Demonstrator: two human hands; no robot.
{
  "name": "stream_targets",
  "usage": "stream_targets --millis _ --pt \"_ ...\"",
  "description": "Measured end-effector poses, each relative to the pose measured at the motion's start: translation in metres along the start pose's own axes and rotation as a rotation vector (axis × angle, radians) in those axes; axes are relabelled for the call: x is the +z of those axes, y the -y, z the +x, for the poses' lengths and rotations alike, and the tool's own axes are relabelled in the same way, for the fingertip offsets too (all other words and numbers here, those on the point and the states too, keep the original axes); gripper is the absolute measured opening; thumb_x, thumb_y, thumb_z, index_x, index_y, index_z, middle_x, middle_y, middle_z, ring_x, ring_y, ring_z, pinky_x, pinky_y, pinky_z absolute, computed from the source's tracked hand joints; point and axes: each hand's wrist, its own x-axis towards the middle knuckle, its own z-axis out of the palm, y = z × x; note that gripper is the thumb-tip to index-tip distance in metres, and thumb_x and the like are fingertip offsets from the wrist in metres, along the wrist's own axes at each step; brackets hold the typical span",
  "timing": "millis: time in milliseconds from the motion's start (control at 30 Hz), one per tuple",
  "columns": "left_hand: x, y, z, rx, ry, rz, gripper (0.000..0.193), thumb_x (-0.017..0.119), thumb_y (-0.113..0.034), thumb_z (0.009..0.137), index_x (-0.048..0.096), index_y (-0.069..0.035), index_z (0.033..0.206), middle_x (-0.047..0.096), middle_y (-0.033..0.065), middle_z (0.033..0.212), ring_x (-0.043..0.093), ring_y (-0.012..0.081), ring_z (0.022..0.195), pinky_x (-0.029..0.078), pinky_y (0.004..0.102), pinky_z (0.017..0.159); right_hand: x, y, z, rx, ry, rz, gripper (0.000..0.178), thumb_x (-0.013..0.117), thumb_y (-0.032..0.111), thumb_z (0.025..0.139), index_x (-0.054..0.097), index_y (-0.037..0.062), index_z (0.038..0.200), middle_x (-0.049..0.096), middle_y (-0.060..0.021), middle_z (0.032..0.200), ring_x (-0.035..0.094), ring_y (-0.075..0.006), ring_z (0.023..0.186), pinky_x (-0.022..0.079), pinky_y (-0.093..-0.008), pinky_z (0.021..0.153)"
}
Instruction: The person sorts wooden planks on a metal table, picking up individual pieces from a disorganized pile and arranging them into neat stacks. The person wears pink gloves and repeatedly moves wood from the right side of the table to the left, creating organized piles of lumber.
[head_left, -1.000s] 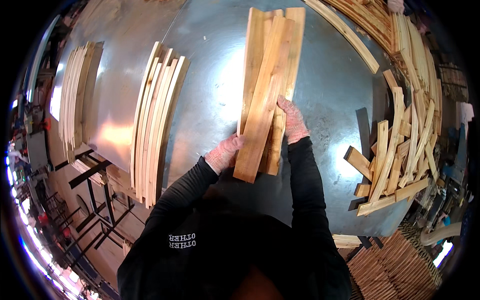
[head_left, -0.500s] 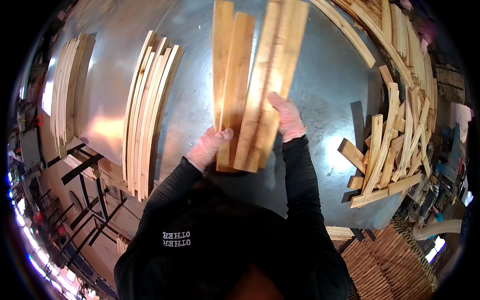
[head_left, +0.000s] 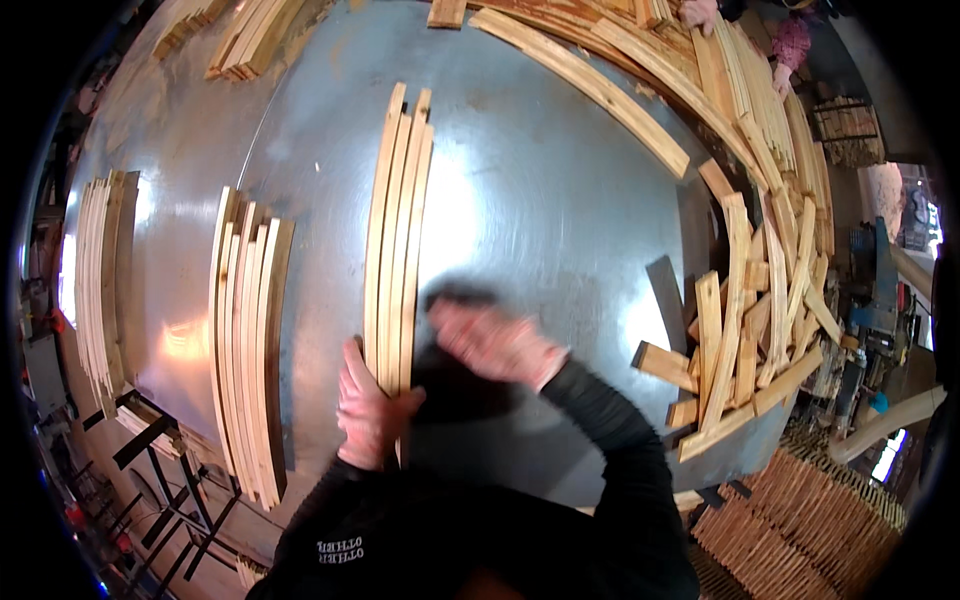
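Several long wooden slats (head_left: pixel 397 240) stand on edge side by side in front of me, their far ends uneven. My left hand (head_left: pixel 370 410) is closed round their near end, fingers on the left side and thumb on the right. To the right of the slats, my right hand (head_left: pixel 497 345) is off the wood, somewhat blurred, with its fingers stretched out toward the bundle and nothing in them. Both hands wear pale, reddish-stained gloves. A dark shadow lies on the metal table (head_left: pixel 560 220) under the right hand.
Left of me stand two slat bundles, a nearer one (head_left: pixel 245 350) and a farther one (head_left: pixel 105 290). A jumbled pile of short wood pieces (head_left: pixel 745 310) covers the table's right side. Long boards (head_left: pixel 590 85) lie beyond, near another person's gloved hand (head_left: pixel 783 78).
The slats, earlier spread with their broad faces up between both hands, are now together on edge and farther left. My right hand has let go; my left still grips them.
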Motion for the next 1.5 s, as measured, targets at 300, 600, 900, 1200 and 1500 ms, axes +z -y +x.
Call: stream_targets --millis 300,600,900,1200,1500 --pt "0.013 0.013 -0.002 0.171 -0.083 0.191 0.106 0.078 -0.023 0.065 0.024 0.011 0.15 0.061 0.0285 0.113 0.065 0.0443 0.092 0.057 0.0507 0.078 -0.3 -0.194 0.121 0.879 -0.177 -1.169 0.093 0.059 0.068 0.087 0.033 0.01 0.155 0.045 -0.0246 0.149 0.049 -0.0387 0.134 0.039 -0.0509 0.109" --pt "0.006 0.01 -0.016 0.096 -0.152 -0.008 0.099 0.08 -0.02 0.074 0.025 0.005 0.152 0.06 0.0284 0.123 0.067 0.0443 0.097 0.057 0.0486 0.078 -0.176 -0.09 -0.02 0.734 -0.016 0.23 0.065 0.07 0.045 0.093 0.055 -0.0055 0.131 0.07 -0.0176 0.114 0.069 -0.0243 0.1 0.056 -0.0356 0.089" --pt "-0.064 0.12 -0.123 0.002 -0.286 0.36 0.088 0.079 -0.029 0.075 0.038 -0.012 0.152 0.059 0.019 0.126 0.061 0.0383 0.112 0.055 0.0467 0.088 -0.054 0.063 -0.108 0.586 -0.204 1.114 0.045 0.064 0.027 0.099 0.053 -0.0036 0.131 0.07 -0.0142 0.112 0.068 -0.021 0.099 0.056 -0.0345 0.088" --pt "-0.094 0.138 -0.129 -0.055 -0.1 0.813 0.1 0.08 -0.043 0.076 0.029 -0.005 0.153 0.039 0.0217 0.147 0.037 0.0388 0.139 0.031 0.049 0.115 -0.007 0.121 -0.197 0.648 -0.637 0.539 0.05 0.068 0.028 0.096 0.054 -0.0063 0.13 0.068 -0.0168 0.118 0.066 -0.021 0.108 0.052 -0.0323 0.093" --pt "-0.072 0.202 -0.134 0.078 -0.27 0.927 0.094 0.069 -0.051 0.084 0.029 -0.004 0.156 0.044 0.0241 0.149 0.047 0.0402 0.134 0.04 0.0461 0.11 0.033 0.178 -0.456 0.794 -1.468 -0.548 0.04 0.058 0.019 0.102 0.052 -0.0029 0.135 0.06 -0.0146 0.131 0.056 -0.023 0.123 0.043 -0.0321 0.104"
